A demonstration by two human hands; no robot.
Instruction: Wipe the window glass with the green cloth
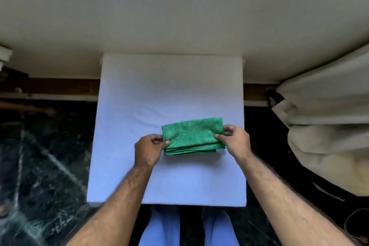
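A folded green cloth lies on a small white table in the middle of the head view. My left hand pinches the cloth's left edge between thumb and fingers. At the cloth's right edge, my right hand grips it the same way. The cloth sits in several layers, with its lower folds showing toward me. No window glass is in sight; only a pale wall rises behind the table.
A cream curtain hangs bunched at the right. Dark marbled floor lies on both sides of the table. My legs in blue trousers stand just under the table's near edge. A brown skirting strip runs along the wall.
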